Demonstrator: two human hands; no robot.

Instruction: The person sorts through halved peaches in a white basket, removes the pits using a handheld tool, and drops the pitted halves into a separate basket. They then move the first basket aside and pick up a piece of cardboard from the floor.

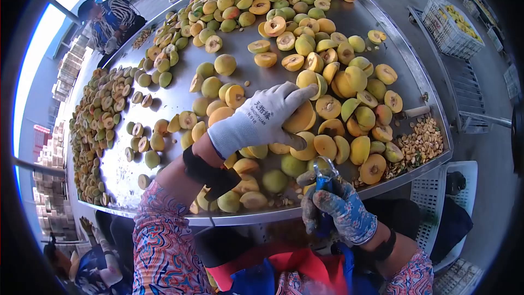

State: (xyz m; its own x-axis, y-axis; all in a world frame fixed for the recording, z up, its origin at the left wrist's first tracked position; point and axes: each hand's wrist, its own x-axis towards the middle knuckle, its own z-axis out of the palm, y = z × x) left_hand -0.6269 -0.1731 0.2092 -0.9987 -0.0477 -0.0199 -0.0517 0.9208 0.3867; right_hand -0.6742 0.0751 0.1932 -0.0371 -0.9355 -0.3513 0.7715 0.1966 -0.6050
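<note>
Head view: 1 fruit [301,117] is being grasped by the left hand [259,113] and a blue-handled tool [324,184] by the right hand [349,213], while many split halves [373,169] are being held on the metal table [363,17] among seemingly whole fruits [225,64].

And here's the lettering, printed dark across the back of the white glove [236,130] on the left hand [267,110]: three big Chinese characters up top, reading 天指缘, running at a slant over the back of the hand. Right beneath them comes a smaller line in capitals, looking like TIANZHIYUAN, though the letters are tiny and a little soft, and then, closest to the cuff, there's the code N518, a capital letter followed by three digits, on that same white fabric.
</note>
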